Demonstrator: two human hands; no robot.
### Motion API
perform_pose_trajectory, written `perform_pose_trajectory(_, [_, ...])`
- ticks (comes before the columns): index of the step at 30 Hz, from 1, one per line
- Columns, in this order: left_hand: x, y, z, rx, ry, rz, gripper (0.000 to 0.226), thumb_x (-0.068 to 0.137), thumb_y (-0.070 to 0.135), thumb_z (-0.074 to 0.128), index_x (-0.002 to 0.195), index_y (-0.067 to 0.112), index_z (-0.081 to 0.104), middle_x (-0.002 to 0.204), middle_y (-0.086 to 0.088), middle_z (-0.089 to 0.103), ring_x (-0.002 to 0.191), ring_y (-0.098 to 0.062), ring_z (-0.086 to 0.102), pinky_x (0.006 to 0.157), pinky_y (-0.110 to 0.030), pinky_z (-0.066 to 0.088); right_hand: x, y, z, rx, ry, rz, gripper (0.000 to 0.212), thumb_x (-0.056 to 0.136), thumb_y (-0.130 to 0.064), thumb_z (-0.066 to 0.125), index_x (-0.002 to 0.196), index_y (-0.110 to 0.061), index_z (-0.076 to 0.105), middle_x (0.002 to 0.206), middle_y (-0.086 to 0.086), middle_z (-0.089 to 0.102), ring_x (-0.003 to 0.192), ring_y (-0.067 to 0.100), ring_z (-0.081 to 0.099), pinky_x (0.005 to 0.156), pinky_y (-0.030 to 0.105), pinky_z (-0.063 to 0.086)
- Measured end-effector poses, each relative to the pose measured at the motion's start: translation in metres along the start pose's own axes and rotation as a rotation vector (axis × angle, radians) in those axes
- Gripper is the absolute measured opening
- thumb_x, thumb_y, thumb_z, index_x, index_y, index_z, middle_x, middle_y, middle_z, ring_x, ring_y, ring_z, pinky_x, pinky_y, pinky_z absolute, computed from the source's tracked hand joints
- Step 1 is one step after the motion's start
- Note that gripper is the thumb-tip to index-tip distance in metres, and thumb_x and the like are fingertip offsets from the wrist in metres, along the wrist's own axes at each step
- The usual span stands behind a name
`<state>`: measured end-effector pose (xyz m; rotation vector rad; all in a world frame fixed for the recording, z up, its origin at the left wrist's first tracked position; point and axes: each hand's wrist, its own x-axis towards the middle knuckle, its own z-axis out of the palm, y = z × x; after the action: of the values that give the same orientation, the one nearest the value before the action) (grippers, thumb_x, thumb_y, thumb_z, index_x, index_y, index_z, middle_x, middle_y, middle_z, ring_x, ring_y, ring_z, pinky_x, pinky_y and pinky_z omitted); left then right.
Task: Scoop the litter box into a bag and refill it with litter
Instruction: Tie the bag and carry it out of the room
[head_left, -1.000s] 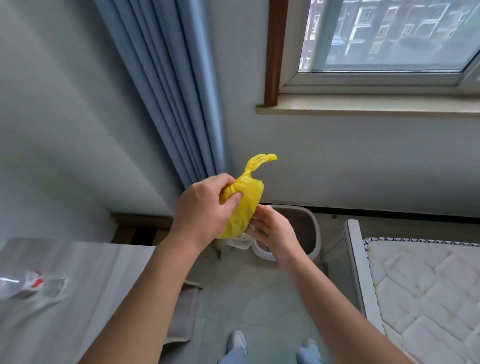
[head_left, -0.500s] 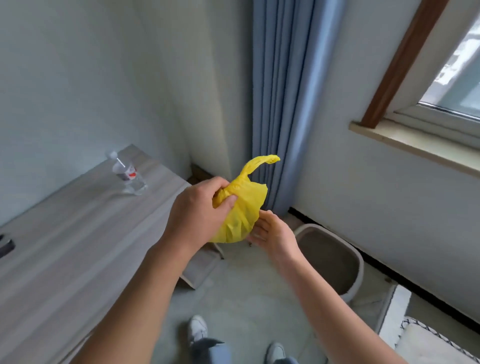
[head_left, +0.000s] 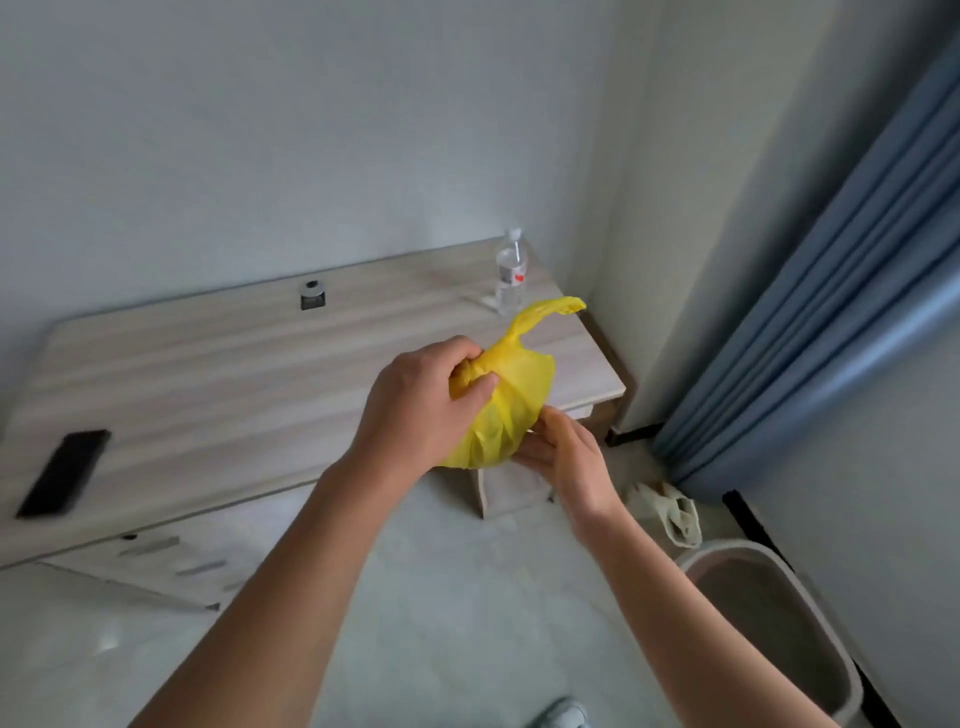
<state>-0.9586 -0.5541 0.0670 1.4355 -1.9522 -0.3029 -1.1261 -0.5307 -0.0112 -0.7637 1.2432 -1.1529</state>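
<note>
Knotted yellow bag (head_left: 514, 400) is mid-frame over the bench (head_left: 208, 374) edge, tail poking up-right, left hand (head_left: 415, 410) fingers clamped round its neck, right hand (head_left: 566, 467) cupping underneath with flattish fingers, litter box (head_left: 727, 548) down lower right, nearer the right hand.

View has swung left: window and quilted mattress are out of frame. Knotted yellow plastic bag (head_left: 511, 395) is now held over the pale wood-grain tabletop (head_left: 208, 374), no longer against the blue pleated curtain (head_left: 831, 322), which has shifted far right. Grey oval litter box (head_left: 769, 618) has dropped to the bottom right corner. Clear plastic water bottle (head_left: 511, 273) now shows sharp and upright at the tabletop's far corner. Flat black phone (head_left: 62, 473) is fully in view, and a small black-and-silver object (head_left: 312, 295) has newly appeared.
</note>
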Motion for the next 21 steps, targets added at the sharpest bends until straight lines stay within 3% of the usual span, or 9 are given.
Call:
perform_pose_trajectory(4, [-0.033,-0.049,-0.059,0.031,0.071,-0.056,0.016,0.084,0.038,0.07,0.093,0.026,0.067,0.071,0.012,0.055,0.068,-0.019,0.055,0.063,-0.032,0.046,-0.012,0.019,0.078,0.007,-0.083,0.01,0.036,0.107,-0.02,0.036,0.113,-0.005,0.068,0.111,0.018,0.072,0.097,0.027,0.072,0.088,0.039,0.058])
perform_pose_trajectory(6, [-0.054,-0.076,-0.092,0.05,0.109,-0.09,0.019,0.083,0.041,0.067,0.093,0.025,0.067,0.071,0.013,0.053,0.068,-0.017,0.054,0.064,-0.031,0.045,-0.021,0.033,0.121,-0.001,-0.136,0.022,0.036,0.107,-0.02,0.036,0.113,-0.004,0.068,0.112,0.019,0.071,0.102,0.032,0.07,0.092,0.043,0.057])
perform_pose_trajectory(13, [-0.134,-0.167,-0.207,0.116,0.199,-0.226,0.013,0.087,0.034,0.071,0.095,0.024,0.068,0.071,0.011,0.058,0.067,-0.015,0.055,0.063,-0.033,0.046,-0.06,0.089,0.272,-0.063,-0.331,0.039,0.036,0.107,-0.024,0.038,0.114,-0.006,0.068,0.111,0.014,0.073,0.107,0.029,0.068,0.097,0.049,0.054])
perform_pose_trajectory(21, [-0.206,-0.249,-0.31,0.211,0.348,-0.449,0.014,0.087,0.035,0.071,0.097,0.026,0.069,0.069,0.016,0.056,0.069,-0.011,0.055,0.064,-0.029,0.041,-0.093,0.126,0.41,-0.106,-0.609,0.133,0.033,0.107,-0.019,0.038,0.111,-0.01,0.07,0.106,0.007,0.075,0.105,0.025,0.07,0.095,0.043,0.056])
